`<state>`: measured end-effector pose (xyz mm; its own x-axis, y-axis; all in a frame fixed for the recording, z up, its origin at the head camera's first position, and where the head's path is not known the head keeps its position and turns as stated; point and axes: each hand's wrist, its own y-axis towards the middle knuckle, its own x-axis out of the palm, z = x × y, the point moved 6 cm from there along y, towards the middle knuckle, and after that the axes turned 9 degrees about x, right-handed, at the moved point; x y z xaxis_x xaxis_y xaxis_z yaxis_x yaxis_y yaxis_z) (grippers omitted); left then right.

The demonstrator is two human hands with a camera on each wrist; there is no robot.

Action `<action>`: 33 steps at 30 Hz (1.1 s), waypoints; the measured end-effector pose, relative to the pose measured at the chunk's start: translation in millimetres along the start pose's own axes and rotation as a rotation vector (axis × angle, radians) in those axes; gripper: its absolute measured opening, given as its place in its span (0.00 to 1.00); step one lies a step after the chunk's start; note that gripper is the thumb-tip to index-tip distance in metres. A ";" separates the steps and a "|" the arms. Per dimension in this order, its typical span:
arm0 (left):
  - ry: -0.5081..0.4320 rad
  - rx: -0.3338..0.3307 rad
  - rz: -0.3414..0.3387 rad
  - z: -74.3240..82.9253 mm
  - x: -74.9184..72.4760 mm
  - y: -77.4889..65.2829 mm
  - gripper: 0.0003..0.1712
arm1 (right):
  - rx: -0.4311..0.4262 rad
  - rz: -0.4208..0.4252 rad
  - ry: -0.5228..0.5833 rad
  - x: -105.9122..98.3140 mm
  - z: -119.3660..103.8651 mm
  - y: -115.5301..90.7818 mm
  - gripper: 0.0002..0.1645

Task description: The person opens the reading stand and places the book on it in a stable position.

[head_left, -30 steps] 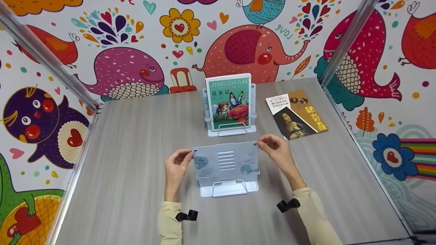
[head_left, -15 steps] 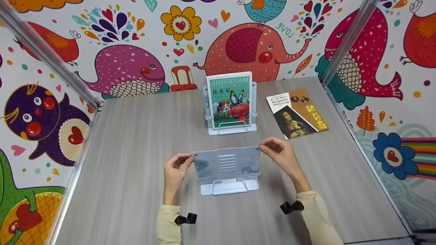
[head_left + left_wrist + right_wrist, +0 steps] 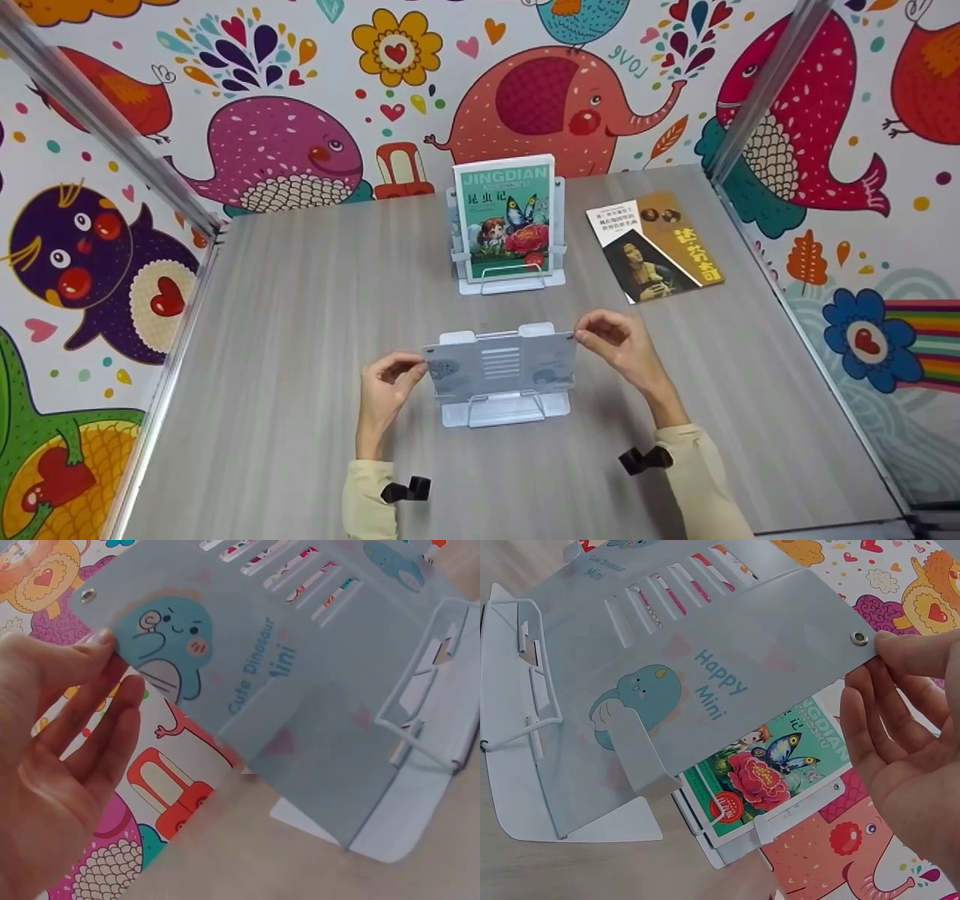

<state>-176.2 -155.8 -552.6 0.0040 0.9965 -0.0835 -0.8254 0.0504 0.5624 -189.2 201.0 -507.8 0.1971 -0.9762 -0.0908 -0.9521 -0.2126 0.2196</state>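
A light blue-grey metal book stand (image 3: 465,367) with slots and dinosaur prints stands at the middle front of the table. Its panel leans toward me, above a white base with a wire page holder (image 3: 420,742). My left hand (image 3: 382,390) pinches the panel's upper left corner between thumb and fingers. At the opposite upper corner, beside a metal rivet (image 3: 859,638), my right hand (image 3: 915,712) grips the edge the same way. White feet (image 3: 536,328) show behind the panel in the head view.
Farther back, a second stand (image 3: 559,259) holds a green children's book (image 3: 506,225) upright. A brown and white book (image 3: 652,247) lies flat to its right. Cartoon-printed walls (image 3: 300,45) and metal posts enclose the grey wooden table (image 3: 300,300).
The panel's top edge has come down toward me, carried by both hands, so the panel looks shorter. The stand's rear white feet now show behind it.
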 end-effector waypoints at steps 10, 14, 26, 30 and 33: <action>0.015 -0.065 -0.012 -8.2 3.3 -6.4 0.04 | -0.023 -0.017 0.006 -2.4 -0.7 -6.9 0.03; 0.032 -0.083 0.002 -11.3 5.6 -1.9 0.04 | -0.037 -0.030 0.025 -2.6 -0.5 -11.4 0.04; 0.199 -0.157 0.019 -16.0 17.1 20.8 0.05 | -0.038 -0.034 0.010 -1.7 1.1 -24.6 0.08; 0.225 -0.124 0.016 1.3 23.1 33.8 0.05 | -0.035 -0.047 0.031 0.2 0.1 -26.0 0.08; 0.222 -0.102 0.031 14.6 28.2 43.8 0.04 | -0.020 -0.055 0.051 1.0 1.2 -26.4 0.06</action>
<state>-204.0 -124.5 -518.3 -0.1376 0.9577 -0.2527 -0.8758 0.0016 0.4827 -164.1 205.6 -514.8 0.2612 -0.9638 -0.0539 -0.9346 -0.2665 0.2354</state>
